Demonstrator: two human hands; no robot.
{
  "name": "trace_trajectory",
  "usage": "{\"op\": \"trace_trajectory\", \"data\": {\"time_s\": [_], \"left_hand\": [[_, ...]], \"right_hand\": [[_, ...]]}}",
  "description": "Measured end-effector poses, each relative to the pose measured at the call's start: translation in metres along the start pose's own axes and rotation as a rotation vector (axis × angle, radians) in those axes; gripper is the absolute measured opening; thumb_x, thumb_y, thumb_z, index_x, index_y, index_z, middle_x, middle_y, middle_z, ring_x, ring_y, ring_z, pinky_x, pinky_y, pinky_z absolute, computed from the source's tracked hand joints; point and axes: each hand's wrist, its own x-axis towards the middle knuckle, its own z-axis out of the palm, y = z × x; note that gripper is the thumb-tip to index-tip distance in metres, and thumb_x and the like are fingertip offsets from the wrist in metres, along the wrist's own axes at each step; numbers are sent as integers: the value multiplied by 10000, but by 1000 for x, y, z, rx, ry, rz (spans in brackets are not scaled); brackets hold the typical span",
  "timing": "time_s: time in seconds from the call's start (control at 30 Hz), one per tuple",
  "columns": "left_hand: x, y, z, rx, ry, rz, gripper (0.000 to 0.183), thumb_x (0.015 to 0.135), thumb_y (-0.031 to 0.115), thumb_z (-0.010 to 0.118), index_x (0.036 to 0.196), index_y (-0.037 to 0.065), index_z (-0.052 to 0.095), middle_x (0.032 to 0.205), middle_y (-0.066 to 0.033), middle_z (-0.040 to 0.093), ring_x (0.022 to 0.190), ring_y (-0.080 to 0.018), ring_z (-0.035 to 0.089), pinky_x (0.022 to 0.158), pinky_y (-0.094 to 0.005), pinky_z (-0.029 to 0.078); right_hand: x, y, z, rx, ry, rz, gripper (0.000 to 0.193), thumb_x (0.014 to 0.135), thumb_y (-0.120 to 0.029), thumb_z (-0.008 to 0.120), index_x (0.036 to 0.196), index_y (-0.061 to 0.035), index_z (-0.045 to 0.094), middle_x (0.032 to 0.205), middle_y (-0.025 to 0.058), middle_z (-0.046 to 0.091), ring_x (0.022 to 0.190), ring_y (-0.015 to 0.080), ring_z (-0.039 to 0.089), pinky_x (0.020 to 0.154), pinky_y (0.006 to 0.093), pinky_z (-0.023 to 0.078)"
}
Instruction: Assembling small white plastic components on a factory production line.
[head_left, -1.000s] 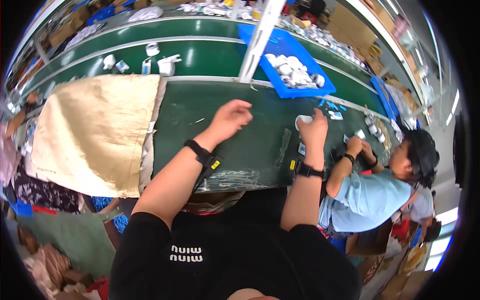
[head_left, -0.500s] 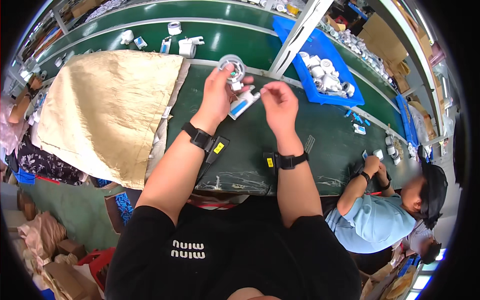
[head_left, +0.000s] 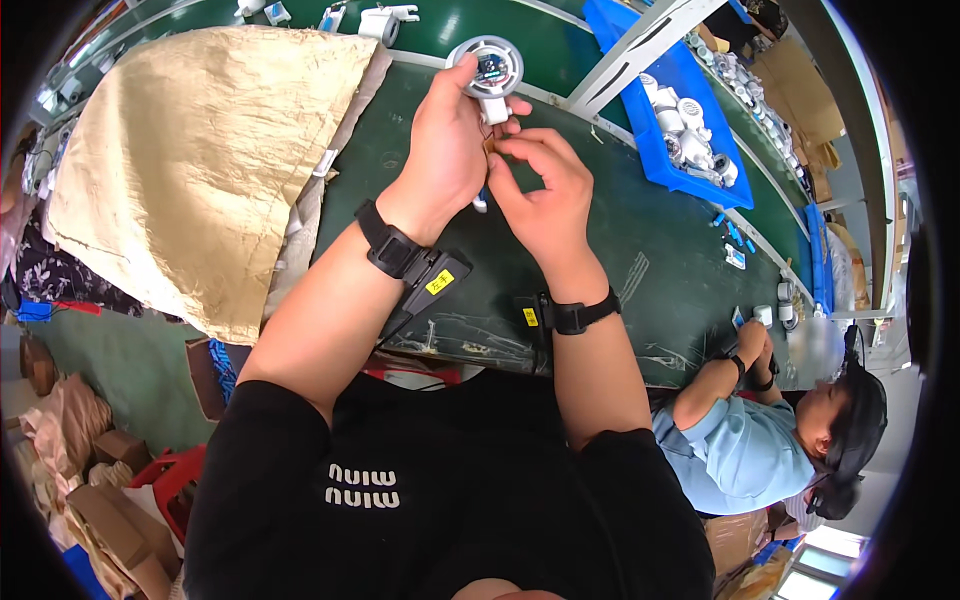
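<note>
A round, grey-white device housing, with a circuit board showing inside its ring and a short white neck below, is held in my left hand. The thumb presses the ring's left edge while the fingers curl behind the neck. Just beneath that neck, my right hand has thumb and forefinger closed at thin wires; their exact grip is partly hidden. A white piece with a blue part shows only slightly between the hands, the rest of it covered.
A beige cloth covers the table's left side. At the back right, a blue bin holds white housings beside a slanted white post. Small blue cylinders lie near it. A co-worker in blue works at the right.
My left hand has moved farther out with the housing, whose ring now faces me more squarely. My right hand has come in against the left, below the neck. The whole view has shifted somewhat.
</note>
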Motion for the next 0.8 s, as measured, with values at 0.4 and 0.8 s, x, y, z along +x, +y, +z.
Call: {"op": "trace_trajectory", "data": {"time_s": [0.4,0.8], "left_hand": [[-13,-1,16,10,-105,68,630,1038,592,488,1272,23,625,1155,-92,690,955,-183,633,835,-358,512],[-8,5,12,-1,-183,18,680,1028,620,488,1272,5,646,1032,-97,706,935,-170,661,791,-343,539]], "right_hand": [[-6,-9,-4,155,24,185,152,863,30,766,1012,47,746,943,68,758,823,122,705,784,270,563],[-9,0,-6,428,-7,280,214,876,89,736,1089,70,756,1050,101,758,945,137,706,855,290,576]]}}
